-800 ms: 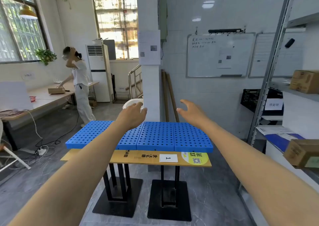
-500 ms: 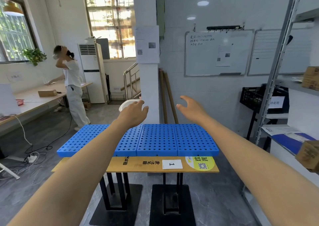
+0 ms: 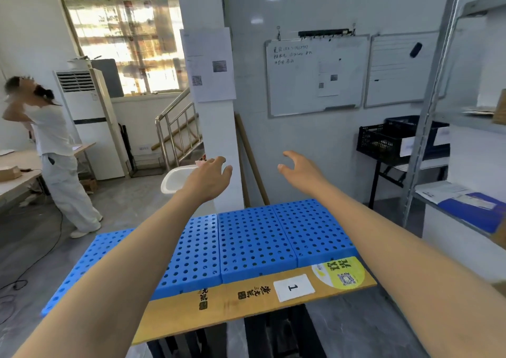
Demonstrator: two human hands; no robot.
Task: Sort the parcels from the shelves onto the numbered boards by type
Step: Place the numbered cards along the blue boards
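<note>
While hands (image 3: pixel 208 178) (image 3: pixel 301 170) hover, the plastic board (image 3: pixel 254 242) shows round holes.

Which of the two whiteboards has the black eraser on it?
The right whiteboard, beside the shelf post; the eraser sits at its upper right. The left whiteboard has handwriting and papers.

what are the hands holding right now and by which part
Nothing is held: the left hand and right hand are both bare, stretched out over the blue board, fingers loose.

Single head-worn wide-angle view, looking forward-down over close blue board (image 3: pixel 254 237), toward far wall.
</note>
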